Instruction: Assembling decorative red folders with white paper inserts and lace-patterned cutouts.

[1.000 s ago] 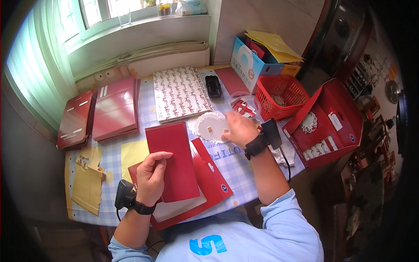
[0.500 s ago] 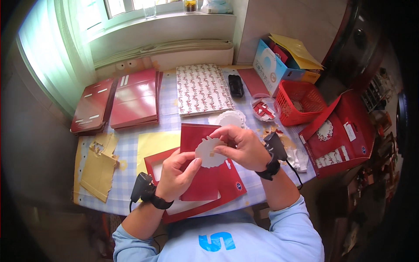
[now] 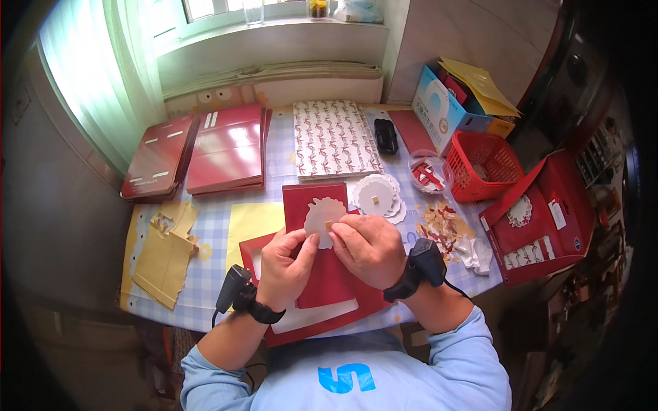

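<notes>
Between my two hands is a white scalloped paper tag (image 3: 321, 214) with a small tan sticky square on its face. My left hand (image 3: 285, 266) pinches its lower left edge between thumb and fingers. The fingertips of my right hand (image 3: 373, 251) are closed at the tan square, on the tag's right side. Under the hands lies a dark red card panel (image 3: 296, 200), on top of a red die-cut card sheet (image 3: 373, 301) with a white area. More scalloped tags (image 3: 375, 194) lie stacked just beyond my right hand, the top one also bearing a tan square.
Stacks of red folded card (image 3: 226, 154) and a pile of patterned sheets (image 3: 336, 140) stand at the back. To the right are a red basket (image 3: 480, 168), a round tub (image 3: 428, 171), paper scraps (image 3: 442, 229) and an open red box (image 3: 541, 212). Torn yellow card (image 3: 164, 260) lies left.
My right hand has come down from the tag's upper right edge to the tan square. The tag is held more upright, and the whole view has shifted slightly.
</notes>
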{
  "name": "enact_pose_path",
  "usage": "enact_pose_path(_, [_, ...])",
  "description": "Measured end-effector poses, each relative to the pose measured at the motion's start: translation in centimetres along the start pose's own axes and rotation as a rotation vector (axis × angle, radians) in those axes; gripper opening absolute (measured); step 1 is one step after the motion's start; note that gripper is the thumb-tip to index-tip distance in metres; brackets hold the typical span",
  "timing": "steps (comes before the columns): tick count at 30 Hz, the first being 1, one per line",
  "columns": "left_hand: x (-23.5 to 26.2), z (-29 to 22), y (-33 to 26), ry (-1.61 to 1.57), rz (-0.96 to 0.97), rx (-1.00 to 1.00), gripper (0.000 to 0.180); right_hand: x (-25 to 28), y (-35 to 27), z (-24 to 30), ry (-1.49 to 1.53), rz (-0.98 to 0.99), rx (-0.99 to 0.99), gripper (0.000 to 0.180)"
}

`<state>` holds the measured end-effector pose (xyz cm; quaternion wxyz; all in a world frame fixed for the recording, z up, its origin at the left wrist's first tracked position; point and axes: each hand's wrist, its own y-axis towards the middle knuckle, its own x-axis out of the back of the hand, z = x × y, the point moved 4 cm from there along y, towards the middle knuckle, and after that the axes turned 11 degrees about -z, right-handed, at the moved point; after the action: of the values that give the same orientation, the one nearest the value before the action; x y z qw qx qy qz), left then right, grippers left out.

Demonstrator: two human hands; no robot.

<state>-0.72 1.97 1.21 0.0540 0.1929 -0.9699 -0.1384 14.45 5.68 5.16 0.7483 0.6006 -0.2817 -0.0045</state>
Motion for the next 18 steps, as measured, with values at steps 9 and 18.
enact_pose_path(9, [-0.2,-1.4,0.0,0.136,-0.04,-0.18,0.011,-0.1,-0.1,0.4,-0.073,0.013,0.063,0.022])
enact_pose_path(18, [-0.2,-0.8,0.0,0.121,-0.025,-0.098,0.013,0.4,0.5,-0.3,0.034,0.031,-0.097,0.013])
